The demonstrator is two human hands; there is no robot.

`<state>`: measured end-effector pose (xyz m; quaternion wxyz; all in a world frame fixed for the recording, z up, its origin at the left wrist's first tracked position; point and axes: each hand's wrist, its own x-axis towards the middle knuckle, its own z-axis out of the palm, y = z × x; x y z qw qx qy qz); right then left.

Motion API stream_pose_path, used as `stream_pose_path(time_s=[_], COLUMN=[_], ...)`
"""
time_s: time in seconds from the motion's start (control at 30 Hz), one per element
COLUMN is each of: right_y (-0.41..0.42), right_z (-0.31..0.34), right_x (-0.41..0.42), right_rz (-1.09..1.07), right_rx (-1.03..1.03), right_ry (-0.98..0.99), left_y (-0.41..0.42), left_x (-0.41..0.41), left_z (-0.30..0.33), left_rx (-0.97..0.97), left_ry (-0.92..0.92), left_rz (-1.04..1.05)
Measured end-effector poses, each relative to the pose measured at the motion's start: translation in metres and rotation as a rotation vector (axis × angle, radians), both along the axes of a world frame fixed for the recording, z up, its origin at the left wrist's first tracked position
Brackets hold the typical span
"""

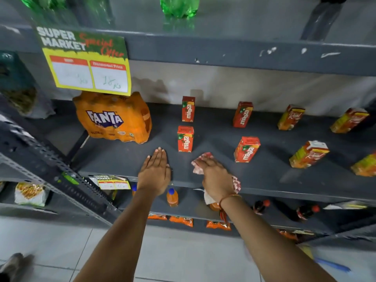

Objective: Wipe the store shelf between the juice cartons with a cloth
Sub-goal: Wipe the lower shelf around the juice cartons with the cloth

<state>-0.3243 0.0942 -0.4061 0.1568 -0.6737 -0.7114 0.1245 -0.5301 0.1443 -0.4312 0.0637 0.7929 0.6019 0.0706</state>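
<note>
Right hand, its grip closed on a crumpled red-and-white checked cloth, is wiping the dark grey metal shelf between two red cardboard juice cartons, left hand lying spread flat; rearward and rightward gaps are seemingly remaining

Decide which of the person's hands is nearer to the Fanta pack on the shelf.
Left. The left hand lies flat on the shelf, just right of and in front of the Fanta pack. The right hand, pressing the cloth, is farther right.
</note>
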Motion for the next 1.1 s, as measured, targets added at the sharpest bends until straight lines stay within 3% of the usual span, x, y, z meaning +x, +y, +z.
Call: stream_pose_path(time_s=[0.13,0.27,0.43,0.63,0.83,0.9,1.0,1.1], right_y=[-0.046,-0.069,-0.059,0.002,0.050,0.051,0.030,-0.019], right_z=[0.015,0.032,0.047,0.040,0.000,0.000,0.007,0.002], right_x=[-0.003,-0.001,-0.025,-0.091,-0.141,-0.162,-0.187,-0.190], right_rz=[0.244,0.385,0.256,0.134,-0.036,0.041,0.321,0.549], right_rx=[-0.100,-0.344,-0.176,0.050,0.038,0.046,0.051,-0.289], right_ry=[0.009,0.265,0.372,0.332,0.092,0.059,0.099,0.294], left_y=[-0.007,-0.011,-0.020,-0.010,0.001,0.001,0.001,0.003], left_x=[0.002,-0.013,-0.060,-0.135,-0.179,-0.178,-0.180,-0.185], left_z=[0.005,0.011,0.009,0.010,0.001,-0.002,-0.002,-0.004], left_rx=[-0.103,-0.172,-0.035,0.083,0.054,0.068,0.088,0.082], left_ry=[-0.026,-0.122,-0.116,-0.028,-0.060,-0.069,-0.101,-0.089], left_rz=[0.018,-0.017,0.104,0.164,0.117,0.112,0.106,0.077])
